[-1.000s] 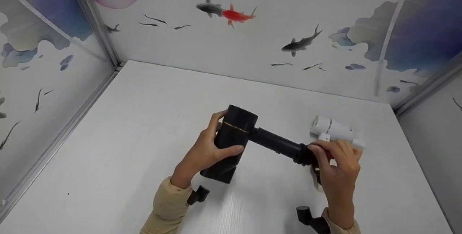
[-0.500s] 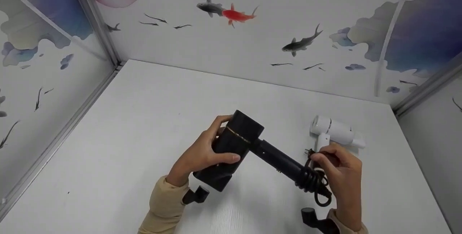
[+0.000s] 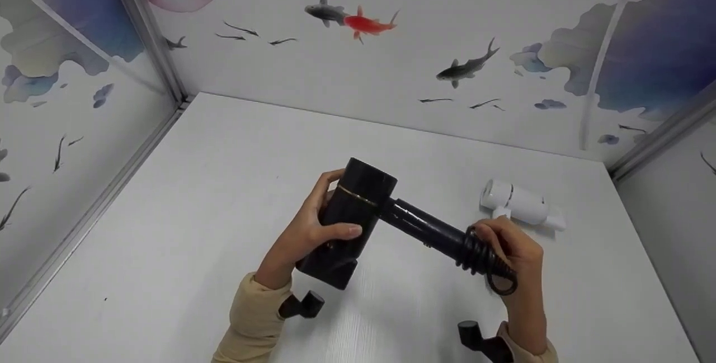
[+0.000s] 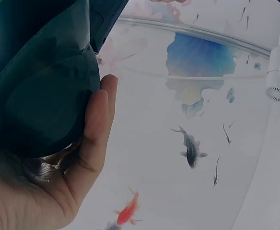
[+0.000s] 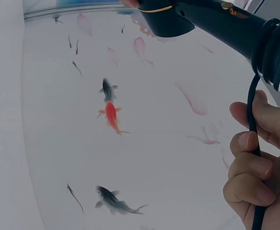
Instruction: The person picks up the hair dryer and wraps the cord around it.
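Note:
A black hair dryer (image 3: 358, 212) with a thin gold ring is held above the white table. My left hand (image 3: 310, 234) grips its barrel, thumb on the near side and fingers behind; the left wrist view shows the hand (image 4: 82, 163) curled round the dark nozzle end. Several turns of black cord (image 3: 475, 254) are wound about the handle's end. In the right wrist view my right hand (image 5: 255, 163) holds a straight length of the cord (image 5: 251, 103) in its curled fingers, just beside the coils. In the head view the right hand (image 3: 517, 251) is partly behind the handle's end.
A white hair dryer (image 3: 517, 203) lies on the table (image 3: 235, 145) at the right, beyond my right hand. White walls with painted fish (image 3: 369, 23) stand at the back and sides. Dark camera mounts (image 3: 475, 335) stick out from both wrists.
The black dryer dipped, then rose and shifted slightly left. The right hand moved off the handle's end, holding the cord's plug end out, then came back in close to the coils.

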Motion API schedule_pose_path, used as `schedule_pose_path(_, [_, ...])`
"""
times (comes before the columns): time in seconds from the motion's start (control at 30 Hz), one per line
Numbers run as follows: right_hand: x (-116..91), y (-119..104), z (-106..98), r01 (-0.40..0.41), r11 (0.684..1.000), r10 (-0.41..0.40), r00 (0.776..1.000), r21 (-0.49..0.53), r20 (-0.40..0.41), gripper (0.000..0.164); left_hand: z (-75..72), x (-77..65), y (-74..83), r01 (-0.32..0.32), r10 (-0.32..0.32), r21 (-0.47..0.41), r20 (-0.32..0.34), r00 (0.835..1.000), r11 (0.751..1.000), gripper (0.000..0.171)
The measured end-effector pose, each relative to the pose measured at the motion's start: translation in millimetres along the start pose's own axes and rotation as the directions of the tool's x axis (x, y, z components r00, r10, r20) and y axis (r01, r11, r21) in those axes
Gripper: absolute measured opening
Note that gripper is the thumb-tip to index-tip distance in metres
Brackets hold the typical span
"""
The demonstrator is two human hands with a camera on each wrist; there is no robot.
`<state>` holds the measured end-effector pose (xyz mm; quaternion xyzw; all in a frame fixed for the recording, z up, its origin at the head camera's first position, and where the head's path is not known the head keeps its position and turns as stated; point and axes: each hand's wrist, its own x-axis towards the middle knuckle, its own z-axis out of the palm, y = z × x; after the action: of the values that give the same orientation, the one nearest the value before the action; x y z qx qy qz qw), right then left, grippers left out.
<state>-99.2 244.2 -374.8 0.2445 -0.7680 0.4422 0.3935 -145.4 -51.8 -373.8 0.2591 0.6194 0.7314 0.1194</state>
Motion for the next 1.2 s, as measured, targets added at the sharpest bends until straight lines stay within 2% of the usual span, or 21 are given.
schedule_pose_path(0.13, [-5.5,-5.2,5.9,-0.03,0.986,0.039,0.998,-0.163,0.052,0.02,-0.1,0.7,-0.8,-0.003,0.001,-0.031,-0.087,0.996,1.0,0.083])
schedule_pose_path(0.3, [-8.3,-7.5,15.3,-0.053,0.979,0.085,0.984,-0.198,0.158,0.013,0.8,0.3,-0.6,-0.014,0.0,-0.064,-0.212,0.977,0.998,0.08])
schedule_pose_path(0.43, [-8.8,-10.8,23.1,-0.052,0.975,0.105,0.965,-0.216,0.242,0.035,1.5,1.5,-0.3,-0.034,0.008,-0.082,-0.305,0.952,0.996,0.08])
schedule_pose_path(0.57, [-10.0,-14.7,29.5,-0.048,0.978,0.106,0.954,-0.204,0.281,0.046,2.1,2.8,-0.3,-0.046,0.012,-0.08,-0.377,0.926,0.996,0.081])
schedule_pose_path(0.7, [-11.1,-16.3,34.0,-0.021,0.982,0.077,0.953,-0.19,0.291,0.047,3.9,2.9,-1.0,-0.053,0.031,-0.042,-0.406,0.913,0.998,0.083])
schedule_pose_path(0.8, [-10.8,-17.7,35.4,-0.018,0.985,0.069,0.954,-0.17,0.293,0.044,5.4,3.3,-2.4,-0.07,0.07,0.015,-0.418,0.906,0.997,0.084])
schedule_pose_path(0.93, [-10.5,-19.3,34.7,0.004,0.987,0.037,0.967,-0.158,0.254,0.042,4.8,4.5,-6.0,-0.087,0.119,0.093,-0.447,0.887,0.992,0.086])
schedule_pose_path(1.03, [-10.0,-19.9,32.2,-0.01,0.985,0.048,0.974,-0.17,0.223,0.036,4.1,4.7,-7.6,-0.078,0.13,0.13,-0.464,0.876,0.988,0.087])
schedule_pose_path(1.2, [-8.7,-21.7,28.3,-0.07,0.98,0.108,0.972,-0.184,0.207,0.02,7.3,6.1,-10.3,-0.049,0.143,0.213,-0.451,0.881,0.976,0.09])
